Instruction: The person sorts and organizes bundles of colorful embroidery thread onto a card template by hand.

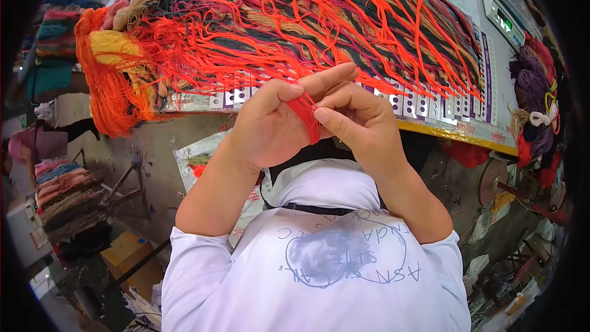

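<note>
Both hands (316, 120) around red yarn (305, 117)

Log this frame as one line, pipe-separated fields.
left hand: pinching red yarn bundle | right hand: pinching same bundle | above: orange yarn strands draped over labelled card strip | posture: both hands raised together

A white short-sleeved shirt (319, 276) was worn, printed with a faded grey circular emblem (347, 255) and lettering; the forearms were left bare.
</note>
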Demonstrator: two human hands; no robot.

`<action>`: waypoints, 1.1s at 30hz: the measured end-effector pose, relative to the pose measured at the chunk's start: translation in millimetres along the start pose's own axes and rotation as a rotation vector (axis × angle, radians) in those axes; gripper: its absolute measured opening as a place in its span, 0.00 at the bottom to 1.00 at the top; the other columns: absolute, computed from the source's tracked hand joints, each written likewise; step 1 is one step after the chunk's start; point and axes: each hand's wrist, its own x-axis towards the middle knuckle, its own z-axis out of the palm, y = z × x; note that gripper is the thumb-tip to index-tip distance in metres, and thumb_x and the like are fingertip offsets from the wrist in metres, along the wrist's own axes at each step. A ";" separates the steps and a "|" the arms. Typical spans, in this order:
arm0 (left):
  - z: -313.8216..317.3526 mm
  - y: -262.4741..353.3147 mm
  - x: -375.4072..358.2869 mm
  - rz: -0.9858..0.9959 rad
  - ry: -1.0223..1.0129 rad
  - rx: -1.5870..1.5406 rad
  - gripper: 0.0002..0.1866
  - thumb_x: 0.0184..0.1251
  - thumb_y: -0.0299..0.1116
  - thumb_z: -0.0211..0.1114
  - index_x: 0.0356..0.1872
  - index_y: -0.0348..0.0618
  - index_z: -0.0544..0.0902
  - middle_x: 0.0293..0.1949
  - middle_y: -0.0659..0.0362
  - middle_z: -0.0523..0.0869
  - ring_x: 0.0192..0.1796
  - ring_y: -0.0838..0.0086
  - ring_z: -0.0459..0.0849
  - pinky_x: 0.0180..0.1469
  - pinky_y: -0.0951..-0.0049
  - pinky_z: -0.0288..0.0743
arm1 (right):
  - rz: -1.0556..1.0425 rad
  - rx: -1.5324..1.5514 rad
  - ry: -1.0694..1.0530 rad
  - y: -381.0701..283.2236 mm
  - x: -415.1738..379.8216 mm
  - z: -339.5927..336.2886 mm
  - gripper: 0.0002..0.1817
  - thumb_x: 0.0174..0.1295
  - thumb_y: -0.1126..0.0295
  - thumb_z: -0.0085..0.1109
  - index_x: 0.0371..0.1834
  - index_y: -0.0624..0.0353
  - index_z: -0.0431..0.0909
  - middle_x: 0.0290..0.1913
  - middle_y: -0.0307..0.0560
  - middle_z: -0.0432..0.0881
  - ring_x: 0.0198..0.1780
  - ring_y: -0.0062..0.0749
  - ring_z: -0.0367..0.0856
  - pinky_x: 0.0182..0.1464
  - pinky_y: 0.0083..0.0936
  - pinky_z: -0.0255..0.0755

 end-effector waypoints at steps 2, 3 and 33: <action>0.1 2.1 -0.1 -0.017 -0.010 -0.035 0.37 0.64 0.44 0.40 0.70 0.28 0.52 0.71 0.45 0.57 0.70 0.63 0.63 0.71 0.63 0.52 | 0.019 0.033 0.010 -0.1 0.2 -0.8 0.04 0.58 0.74 0.63 0.30 0.63 0.80 0.31 0.37 0.78 0.30 0.14 0.73 0.33 0.14 0.67; -0.3 3.6 -0.2 -0.032 -0.030 -0.003 0.37 0.64 0.44 0.40 0.70 0.28 0.52 0.71 0.45 0.58 0.70 0.63 0.63 0.71 0.64 0.53 | -0.017 0.033 -0.001 1.0 0.8 -2.1 0.04 0.58 0.74 0.63 0.31 0.63 0.80 0.30 0.37 0.78 0.30 0.15 0.74 0.34 0.14 0.68; -48.2 -13.1 21.0 -0.239 0.538 0.849 0.17 0.66 0.32 0.56 0.55 0.41 0.74 0.20 0.73 0.65 0.16 0.91 0.57 0.16 0.86 0.46 | -0.170 -0.719 0.285 35.3 34.4 -66.2 0.08 0.53 0.67 0.66 0.28 0.60 0.82 0.21 0.44 0.80 0.23 0.27 0.80 0.26 0.24 0.70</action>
